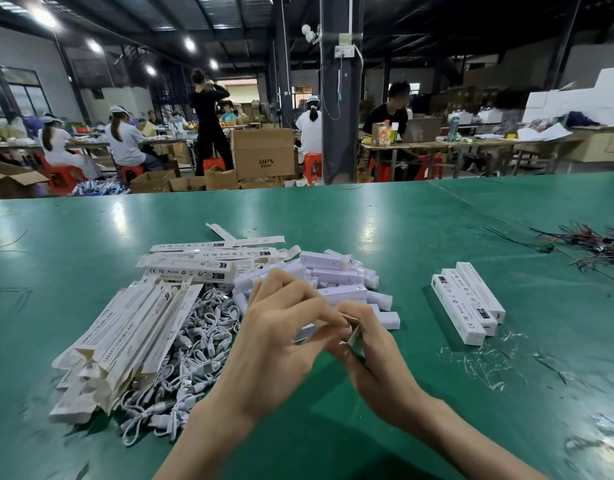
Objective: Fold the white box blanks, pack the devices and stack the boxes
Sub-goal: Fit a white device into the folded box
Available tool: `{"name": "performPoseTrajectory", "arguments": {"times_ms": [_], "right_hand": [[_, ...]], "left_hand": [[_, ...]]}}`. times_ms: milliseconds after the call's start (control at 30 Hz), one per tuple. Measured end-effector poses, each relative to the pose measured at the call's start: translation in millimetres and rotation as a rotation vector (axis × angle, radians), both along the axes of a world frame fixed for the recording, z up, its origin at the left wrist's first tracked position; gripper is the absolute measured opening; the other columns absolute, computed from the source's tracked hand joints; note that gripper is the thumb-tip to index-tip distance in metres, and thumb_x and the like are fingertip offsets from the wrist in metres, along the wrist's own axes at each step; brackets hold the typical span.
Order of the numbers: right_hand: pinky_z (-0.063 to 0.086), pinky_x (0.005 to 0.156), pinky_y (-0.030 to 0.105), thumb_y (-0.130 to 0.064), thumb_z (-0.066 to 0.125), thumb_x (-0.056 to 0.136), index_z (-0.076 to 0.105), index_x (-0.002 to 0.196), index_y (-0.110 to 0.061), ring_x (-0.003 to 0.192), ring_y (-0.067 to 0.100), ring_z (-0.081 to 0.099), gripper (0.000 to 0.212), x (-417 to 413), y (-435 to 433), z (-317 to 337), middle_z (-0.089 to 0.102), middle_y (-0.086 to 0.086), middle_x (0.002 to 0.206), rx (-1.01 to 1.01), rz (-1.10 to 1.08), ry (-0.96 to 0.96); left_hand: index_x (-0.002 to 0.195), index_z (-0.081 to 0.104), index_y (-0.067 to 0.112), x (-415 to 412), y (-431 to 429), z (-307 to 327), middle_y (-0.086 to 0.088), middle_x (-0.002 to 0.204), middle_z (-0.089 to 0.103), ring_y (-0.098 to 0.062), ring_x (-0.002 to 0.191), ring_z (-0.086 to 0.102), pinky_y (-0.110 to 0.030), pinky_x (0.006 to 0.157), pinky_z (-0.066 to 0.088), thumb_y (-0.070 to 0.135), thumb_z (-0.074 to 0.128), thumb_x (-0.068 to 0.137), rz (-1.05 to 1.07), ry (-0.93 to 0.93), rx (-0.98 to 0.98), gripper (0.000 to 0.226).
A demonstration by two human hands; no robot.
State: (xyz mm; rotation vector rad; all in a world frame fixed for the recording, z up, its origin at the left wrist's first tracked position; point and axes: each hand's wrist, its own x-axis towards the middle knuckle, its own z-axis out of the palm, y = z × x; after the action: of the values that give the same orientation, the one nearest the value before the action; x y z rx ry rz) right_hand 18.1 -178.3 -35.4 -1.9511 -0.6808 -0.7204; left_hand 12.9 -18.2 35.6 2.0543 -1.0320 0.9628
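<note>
Left hand point(274, 344) and right hand point(381, 362), fingers curled, pinch one white device point(307, 333) above the green table point(419, 237).

Glossy green table top point(333, 216), matt white card box blanks point(125, 337), smooth white plastic devices point(340, 275)

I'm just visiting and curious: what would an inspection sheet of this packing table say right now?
Surface: green table, glossy and scuffed.
Job's things: flat box blanks piled on the left; white devices heaped in the middle; three closed boxes side by side on the right.
Clutter: clear plastic scraps near the closed boxes.
Grippers: left hand and right hand pinch one small item between them, mostly hidden.
Cables: white cables heaped beside the blanks; coloured wires at far right.
Surroundings: seated workers, cardboard cartons, dark pillar.
</note>
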Motion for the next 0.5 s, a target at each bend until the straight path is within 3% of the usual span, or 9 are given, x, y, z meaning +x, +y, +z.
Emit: {"name": "performPoseTrajectory", "arguments": {"times_ms": [100,167,233,333,400,500], "right_hand": [[0.04,0.081,0.016,-0.009,0.054,0.087,0.04,0.114,-0.036,0.095,0.012,0.053,0.041,-0.6,-3.5,0.0,0.053,-0.004,0.105,0.001,-0.01,0.045],[0.039,0.081,0.015,-0.012,0.052,0.087,0.04,0.114,-0.036,0.094,0.009,0.051,0.038,-1.5,-3.6,1.0,0.052,-0.008,0.105,-0.011,-0.01,0.032],[0.037,0.079,0.013,-0.02,0.049,0.089,0.039,0.113,-0.034,0.091,0.002,0.046,0.03,-1.5,-2.7,1.6,0.048,-0.016,0.104,-0.023,-0.005,0.002],[0.038,0.079,0.016,-0.021,0.051,0.093,0.039,0.114,-0.031,0.09,0.004,0.046,0.027,-0.6,-1.5,2.2,0.046,-0.023,0.105,-0.03,0.004,-0.022],[0.039,0.078,0.019,-0.015,0.056,0.093,0.039,0.113,-0.03,0.089,0.008,0.046,0.03,0.0,-0.6,1.6,0.045,-0.022,0.102,-0.036,-0.008,-0.026],[0.042,0.081,0.021,-0.014,0.057,0.092,0.039,0.115,-0.03,0.092,0.013,0.049,0.033,-0.7,0.5,2.3,0.05,-0.011,0.104,-0.037,-0.02,-0.021]], "left_hand": [[0.075,0.077,0.021,-2.2,-2.1,-1.9,0.011,0.088,0.06,-0.018,0.09,0.05,-0.039,0.074,0.046,0.025,0.079,0.074,0.03,0.061,-0.012,0.005],[0.073,0.077,0.024,-3.3,-3.1,-3.1,0.01,0.096,0.058,-0.018,0.098,0.048,-0.037,0.079,0.048,0.024,0.079,0.073,0.054,0.103,-0.02,0.002],[0.07,0.076,0.026,-3.1,-3.5,-3.5,0.012,0.101,0.057,-0.012,0.104,0.044,-0.026,0.088,0.041,0.019,0.082,0.071,0.083,0.169,-0.047,0.009],[0.067,0.074,0.028,-3.3,-3.1,-2.5,0.018,0.103,0.057,-0.004,0.106,0.046,-0.009,0.087,0.032,0.011,0.084,0.069,0.075,0.37,-0.135,0.02],[0.069,0.072,0.027,-3.2,-4.3,-2.5,0.016,0.099,0.062,-0.004,0.101,0.057,-0.011,0.086,0.039,0.006,0.083,0.069,0.025,0.522,-0.243,0.024],[0.087,0.06,0.02,-0.4,-8.2,-2.5,0.01,0.095,0.07,-0.007,0.086,0.067,-0.02,0.073,0.051,0.0,0.081,0.07,-0.082,0.791,-0.444,0.034]]}}
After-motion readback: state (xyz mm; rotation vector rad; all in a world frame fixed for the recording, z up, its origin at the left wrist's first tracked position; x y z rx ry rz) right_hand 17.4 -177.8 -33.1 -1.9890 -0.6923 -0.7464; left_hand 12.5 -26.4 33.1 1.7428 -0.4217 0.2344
